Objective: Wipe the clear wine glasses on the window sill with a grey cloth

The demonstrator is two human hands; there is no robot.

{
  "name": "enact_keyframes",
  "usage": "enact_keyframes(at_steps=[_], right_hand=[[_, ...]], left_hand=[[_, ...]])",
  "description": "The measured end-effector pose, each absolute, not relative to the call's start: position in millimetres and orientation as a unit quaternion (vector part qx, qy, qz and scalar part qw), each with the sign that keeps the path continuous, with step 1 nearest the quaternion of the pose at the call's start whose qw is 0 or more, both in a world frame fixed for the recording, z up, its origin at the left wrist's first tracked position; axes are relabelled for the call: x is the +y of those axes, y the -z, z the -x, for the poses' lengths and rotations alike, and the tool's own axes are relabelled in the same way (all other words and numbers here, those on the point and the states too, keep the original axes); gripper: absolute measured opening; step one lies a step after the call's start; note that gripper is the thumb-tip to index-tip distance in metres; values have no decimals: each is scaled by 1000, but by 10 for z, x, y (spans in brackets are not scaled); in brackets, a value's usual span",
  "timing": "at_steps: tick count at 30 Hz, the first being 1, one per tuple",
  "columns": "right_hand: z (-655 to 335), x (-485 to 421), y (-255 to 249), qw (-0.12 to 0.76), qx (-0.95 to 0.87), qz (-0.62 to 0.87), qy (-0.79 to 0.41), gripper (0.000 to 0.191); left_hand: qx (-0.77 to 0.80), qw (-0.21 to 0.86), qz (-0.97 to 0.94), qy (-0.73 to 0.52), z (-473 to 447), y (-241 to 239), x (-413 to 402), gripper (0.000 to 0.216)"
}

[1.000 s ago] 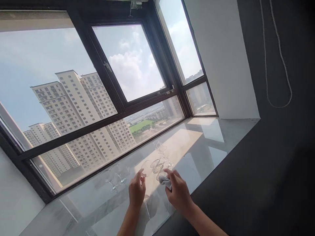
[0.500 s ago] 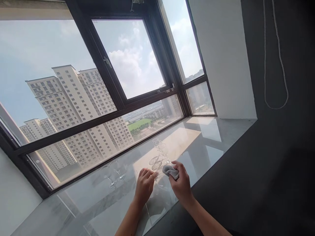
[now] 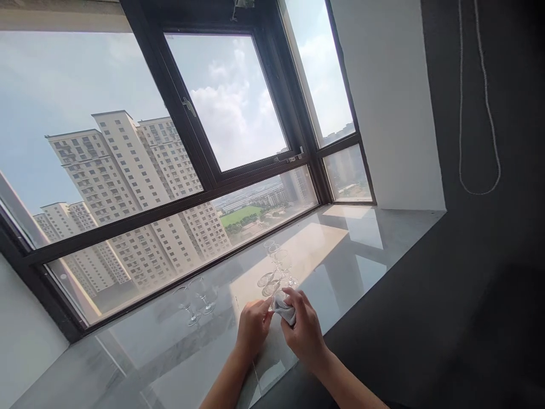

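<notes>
My right hand is closed around a bunched grey cloth and presses it against a clear stemmed glass. My left hand grips that glass from the left, its fingers curled in; most of the glass is hidden by the hands and cloth. Just beyond the hands, clear stemmed glasses stand on the pale glossy windowsill, casting rounded shadows to their left. To the left, two more clear stemmed glasses stand upright near the window.
A dark-framed window runs along the sill's back. At right are a white wall and a hanging looped cord. The sill's front edge drops to a dark area below. Sunlight falls across the sill.
My right hand has moved left and slightly down, bringing the cloth from beside the glass onto it. My left hand has shifted slightly. The standing glasses stay where they were.
</notes>
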State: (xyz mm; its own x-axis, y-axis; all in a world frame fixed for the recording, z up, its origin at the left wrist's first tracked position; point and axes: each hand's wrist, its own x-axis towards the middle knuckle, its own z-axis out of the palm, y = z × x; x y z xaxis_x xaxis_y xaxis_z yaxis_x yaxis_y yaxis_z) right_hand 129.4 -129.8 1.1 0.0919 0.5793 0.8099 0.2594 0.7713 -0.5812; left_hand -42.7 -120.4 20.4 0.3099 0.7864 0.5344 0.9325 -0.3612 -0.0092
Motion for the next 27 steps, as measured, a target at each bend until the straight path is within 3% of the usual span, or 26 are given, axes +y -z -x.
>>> enact_keyframes(at_steps=[6,11,17,23,27], right_hand=[[-1447,-1161,16,706,-580,392,-106,51],[-1540,-1106,37,696,-568,418,-138,53],[-1517,-1185,5,656,-650,339,-177,55],[-1525,-1137,12,714,-553,383,-191,48],[-1598,-1040,68,709,-537,421,-178,45]], left_hand=[[-500,249,785,268,495,-234,-1205,28],[-508,195,791,280,524,-208,-1170,30],[-519,144,802,260,518,-186,-1155,39],[-551,35,757,349,486,-164,-1142,21],[-595,39,694,403,570,-97,-1063,38]])
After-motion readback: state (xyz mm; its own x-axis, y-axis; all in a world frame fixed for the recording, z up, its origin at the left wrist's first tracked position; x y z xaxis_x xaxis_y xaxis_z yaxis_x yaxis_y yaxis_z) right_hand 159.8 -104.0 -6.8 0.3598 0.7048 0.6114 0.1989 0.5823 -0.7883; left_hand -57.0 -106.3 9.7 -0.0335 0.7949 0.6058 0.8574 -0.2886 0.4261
